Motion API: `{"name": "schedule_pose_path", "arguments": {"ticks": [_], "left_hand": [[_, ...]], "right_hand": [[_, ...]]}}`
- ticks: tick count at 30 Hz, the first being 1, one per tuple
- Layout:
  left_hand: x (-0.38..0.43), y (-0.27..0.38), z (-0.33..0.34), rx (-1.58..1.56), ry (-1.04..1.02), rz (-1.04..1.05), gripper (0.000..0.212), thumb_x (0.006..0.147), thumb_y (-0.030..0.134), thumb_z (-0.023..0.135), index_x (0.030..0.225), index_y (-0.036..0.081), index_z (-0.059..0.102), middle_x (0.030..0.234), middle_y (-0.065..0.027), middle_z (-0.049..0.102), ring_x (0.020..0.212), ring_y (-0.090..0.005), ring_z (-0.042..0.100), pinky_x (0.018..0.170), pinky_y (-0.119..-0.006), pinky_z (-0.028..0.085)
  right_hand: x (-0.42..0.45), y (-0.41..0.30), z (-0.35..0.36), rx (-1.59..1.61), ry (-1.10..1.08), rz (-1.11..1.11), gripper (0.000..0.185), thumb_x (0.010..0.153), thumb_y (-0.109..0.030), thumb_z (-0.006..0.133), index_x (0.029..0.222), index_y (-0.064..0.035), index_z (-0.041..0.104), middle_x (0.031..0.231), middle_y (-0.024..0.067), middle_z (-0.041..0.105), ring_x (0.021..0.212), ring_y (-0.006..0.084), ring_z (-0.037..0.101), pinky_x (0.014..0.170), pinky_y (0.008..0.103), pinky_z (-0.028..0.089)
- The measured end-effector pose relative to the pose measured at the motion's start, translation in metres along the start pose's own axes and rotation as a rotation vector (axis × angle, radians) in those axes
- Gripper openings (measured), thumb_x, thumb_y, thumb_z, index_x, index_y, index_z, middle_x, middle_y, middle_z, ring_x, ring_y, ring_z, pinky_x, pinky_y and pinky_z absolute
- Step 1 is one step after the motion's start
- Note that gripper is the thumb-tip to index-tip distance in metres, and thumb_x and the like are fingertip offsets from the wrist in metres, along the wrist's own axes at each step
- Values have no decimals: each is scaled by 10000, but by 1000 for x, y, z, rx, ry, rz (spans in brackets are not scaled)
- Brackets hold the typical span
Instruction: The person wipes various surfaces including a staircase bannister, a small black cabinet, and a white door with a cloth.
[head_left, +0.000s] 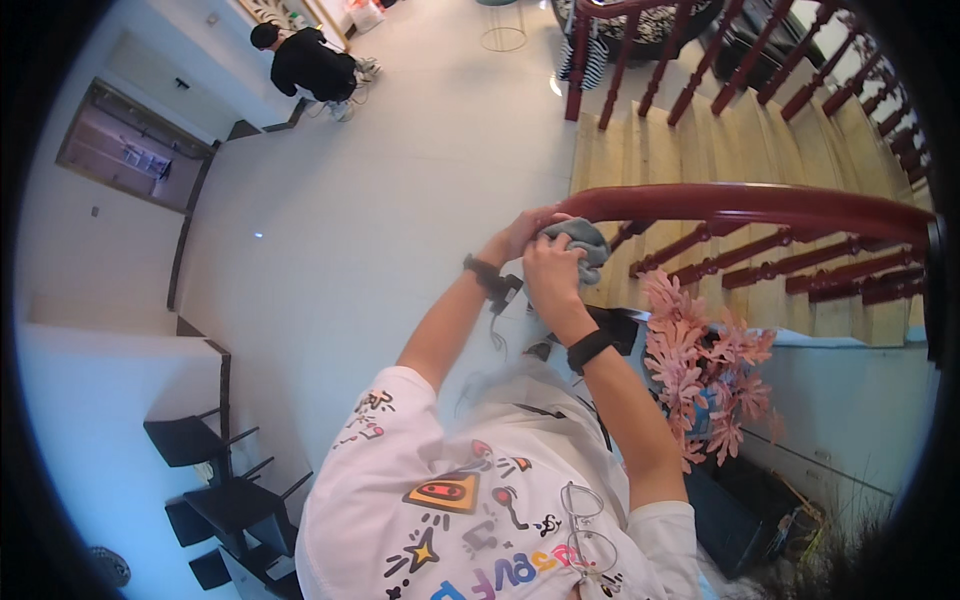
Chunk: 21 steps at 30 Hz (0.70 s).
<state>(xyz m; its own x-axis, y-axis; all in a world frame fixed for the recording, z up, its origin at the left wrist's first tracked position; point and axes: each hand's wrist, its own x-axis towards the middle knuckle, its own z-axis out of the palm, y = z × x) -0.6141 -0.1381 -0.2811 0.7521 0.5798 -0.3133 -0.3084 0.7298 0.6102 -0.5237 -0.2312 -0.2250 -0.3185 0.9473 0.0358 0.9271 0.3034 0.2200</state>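
A grey cloth is bunched under my right hand, whose fingers curl over it. The cloth lies against the near end of a dark red wooden handrail. My left hand is at the rail's tip, just beyond the right one and touching it or nearly so. Some of its fingers are hidden by the cloth, so its grip is unclear. Black straps circle both wrists, and a small dark device hangs at the left one.
Red balusters line the wooden stairs on the right. Below them stands a pink-leaved plant, close to my right forearm. Black chairs are at lower left. A person in black is by the far wall.
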Motion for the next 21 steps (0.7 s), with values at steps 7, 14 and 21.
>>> {"name": "schedule_pose_path", "arguments": {"ticks": [7, 14, 21], "left_hand": [[-10, -12, 3, 132, 40, 140, 410, 970, 303, 396, 1197, 5, 563, 1141, -136, 625, 1044, -231, 602, 946, -364, 470], [-28, -13, 26, 493, 300, 243, 351, 917, 282, 539, 1106, -3, 618, 1036, -131, 668, 935, -228, 635, 843, -343, 487], [-43, -44, 96, 1526, 740, 672, 366, 838, 183, 581, 1148, -10, 594, 968, -189, 633, 919, -322, 591, 889, -404, 429]], "right_hand": [[-15, 3, 5, 151, 210, 21, 208, 739, -137, 637, 942, -89, 632, 971, 46, 562, 927, 271, 553, 611, 420, 528], [-34, 14, 26, 471, 416, -89, 407, 750, -103, 631, 1148, -47, 570, 1189, 137, 538, 1083, 410, 519, 717, 444, 558], [-59, 13, 73, 760, 552, 91, 477, 797, -95, 631, 1229, 40, 479, 1136, 246, 563, 1049, 450, 543, 845, 452, 513]]}}
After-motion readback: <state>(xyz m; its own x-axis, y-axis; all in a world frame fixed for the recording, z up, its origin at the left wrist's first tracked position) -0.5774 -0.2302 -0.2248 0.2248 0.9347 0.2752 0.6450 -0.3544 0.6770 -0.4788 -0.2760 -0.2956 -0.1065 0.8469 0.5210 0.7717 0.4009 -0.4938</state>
